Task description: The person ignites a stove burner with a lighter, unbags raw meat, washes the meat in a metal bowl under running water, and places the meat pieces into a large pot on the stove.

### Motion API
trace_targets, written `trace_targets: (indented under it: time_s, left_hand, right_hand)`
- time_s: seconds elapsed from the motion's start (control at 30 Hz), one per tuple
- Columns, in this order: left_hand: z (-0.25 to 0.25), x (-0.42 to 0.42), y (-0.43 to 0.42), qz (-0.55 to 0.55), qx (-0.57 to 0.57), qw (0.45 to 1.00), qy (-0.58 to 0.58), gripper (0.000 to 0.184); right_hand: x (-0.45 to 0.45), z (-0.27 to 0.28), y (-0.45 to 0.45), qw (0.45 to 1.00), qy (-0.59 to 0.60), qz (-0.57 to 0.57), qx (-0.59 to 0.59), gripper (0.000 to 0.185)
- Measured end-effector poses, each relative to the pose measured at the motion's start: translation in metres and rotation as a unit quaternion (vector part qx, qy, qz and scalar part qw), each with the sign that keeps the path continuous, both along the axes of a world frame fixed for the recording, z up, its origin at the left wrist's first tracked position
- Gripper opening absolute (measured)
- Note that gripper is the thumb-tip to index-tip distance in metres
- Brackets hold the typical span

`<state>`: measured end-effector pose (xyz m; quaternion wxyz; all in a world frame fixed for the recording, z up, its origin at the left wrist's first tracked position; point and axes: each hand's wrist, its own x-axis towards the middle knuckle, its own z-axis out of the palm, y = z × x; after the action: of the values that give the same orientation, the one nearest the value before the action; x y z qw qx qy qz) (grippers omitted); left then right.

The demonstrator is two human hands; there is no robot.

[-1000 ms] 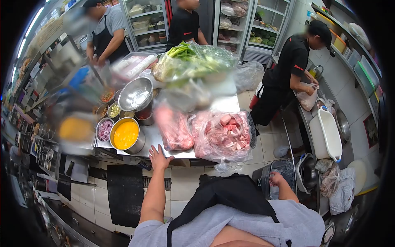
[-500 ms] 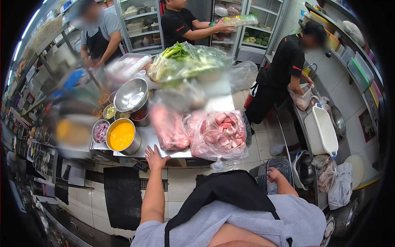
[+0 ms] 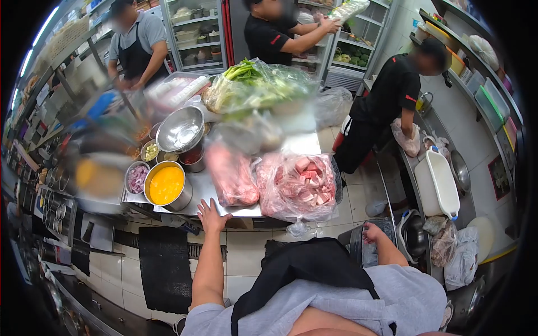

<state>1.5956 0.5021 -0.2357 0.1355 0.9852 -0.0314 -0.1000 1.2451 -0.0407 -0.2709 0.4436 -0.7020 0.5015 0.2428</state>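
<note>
Down close, a black apron (image 3: 305, 269) falls across the wearer's front, and over on the right the right hand (image 3: 372, 233) curls loosely above a dark grey bin (image 3: 350, 241); whether it grips anything, one cannot tell. The left hand (image 3: 212, 217) is out flat, fingers spread wide and holding nothing, right at the edge of the steel table (image 3: 202, 191). Just beyond it sits the bag of long pink meat (image 3: 232, 179), the bag of cubed meat (image 3: 305, 175) to its right, a steel pot of yellow mixture (image 3: 182, 197) to its left. Deeper in, a steel mixing bowl (image 3: 180, 129), then bagged leafy greens (image 3: 258, 84). And at the back, by the glass-door fridges (image 3: 196, 33), a black-shirted co-worker (image 3: 280, 36) lifts a wrapped pack (image 3: 348, 10)!
</note>
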Motion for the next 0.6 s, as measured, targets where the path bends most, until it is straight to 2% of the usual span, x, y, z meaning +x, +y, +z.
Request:
trace_targets:
  time_s: [0.23, 0.6]
  left_hand:
    - [-0.018, -0.001, 0.002, 0.006, -0.012, 0.999, -0.050, 0.106]
    - [-0.029, 0.002, 0.003, -0.014, 0.000, 0.997, -0.074, 0.106]
  right_hand:
    - [0.009, -0.012, 0.001, 0.999, -0.009, 0.038, -0.004, 0.054]
    - [-0.009, -0.018, -0.011, 1.000, -0.003, -0.018, 0.009, 0.053]
